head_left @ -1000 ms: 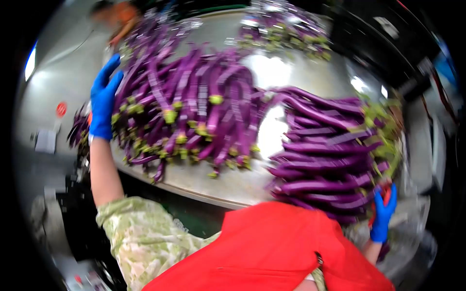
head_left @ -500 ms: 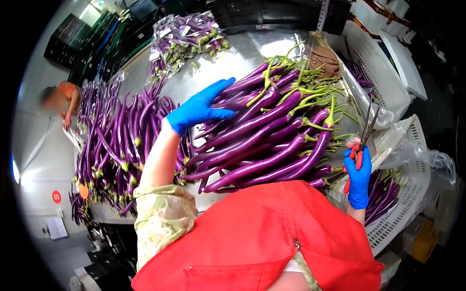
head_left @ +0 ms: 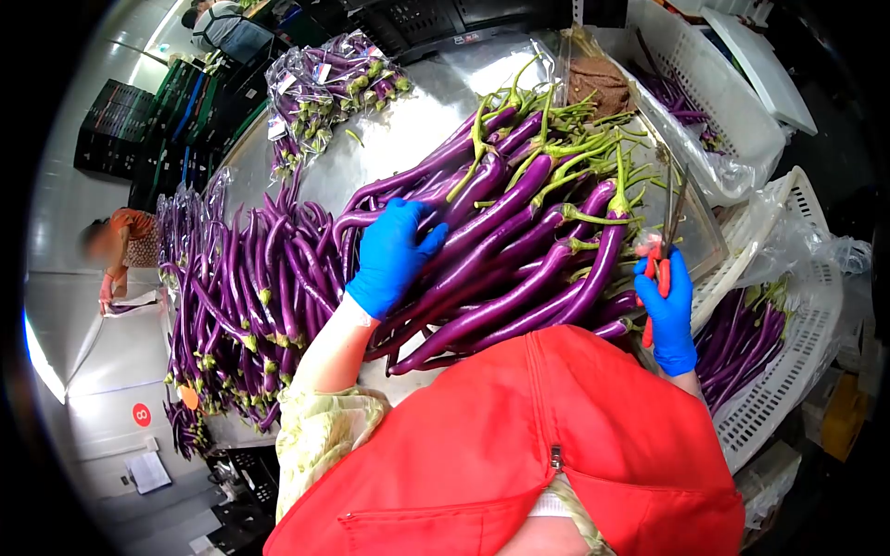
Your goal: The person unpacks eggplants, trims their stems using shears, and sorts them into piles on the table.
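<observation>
Long purple eggplants [head_left: 501, 246] lie heaped on the metal table in front of me, green stems toward the upper right. My left hand [head_left: 389, 259], in a blue glove, is on the left side of this heap. Its fingers curl over the thin end of an eggplant [head_left: 363, 221], the thumb on the near side; the fingertips are partly hidden. At the heap's right edge my right hand [head_left: 669, 310], also blue-gloved, is closed around the red handles of a pair of scissors [head_left: 660, 271]. Their long dark blades point up and away from me.
More eggplants [head_left: 246, 287] are piled at left. Bagged eggplants [head_left: 329, 83] lie at the back of the table [head_left: 431, 120]. White crates [head_left: 742, 431] with eggplants stand at right, beside a brown cloth [head_left: 598, 85]. Another person [head_left: 132, 243] works at far left.
My left hand has gone from stretched flat over the eggplants to curled over one, nearer to me. My right hand still holds the scissors. The view has shifted; another person shows at upper left.
</observation>
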